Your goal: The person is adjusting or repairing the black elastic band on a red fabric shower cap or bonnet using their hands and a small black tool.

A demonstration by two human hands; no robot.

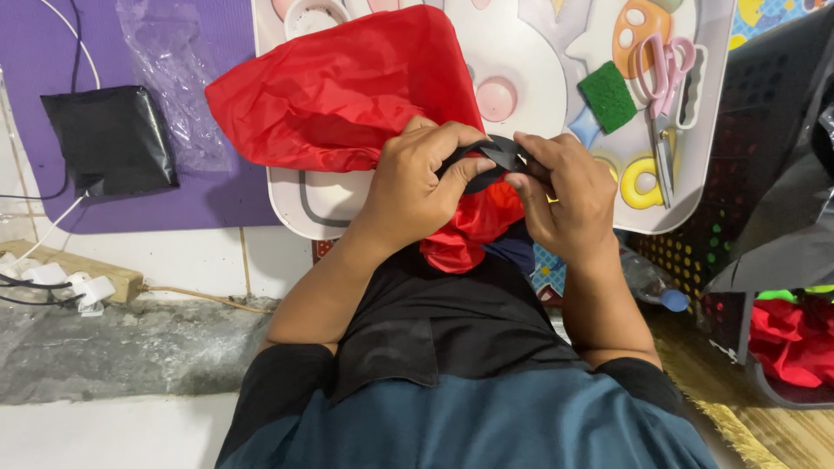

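While both hands pinch it at frame centre, the left hand (417,178) and right hand (565,195) are closed on a black strap (497,156), a flat, matte band looped at the gathered neck of the red fabric (347,87). Progress, judged: the neck is bunched and the strap in place but not visibly fastened; thin, crinkled cloth billows loose toward 11 o'clock over the white desk (521,52). Pink-handled scissors (662,95) and a green sponge (608,95) lie at 2 o'clock.

black flat pouch (110,139) laid on purple mat, far left of the hands | clear plastic wrapper (174,82) crumpled beside it, up-left of the hands | labels, signs, screens: none seen
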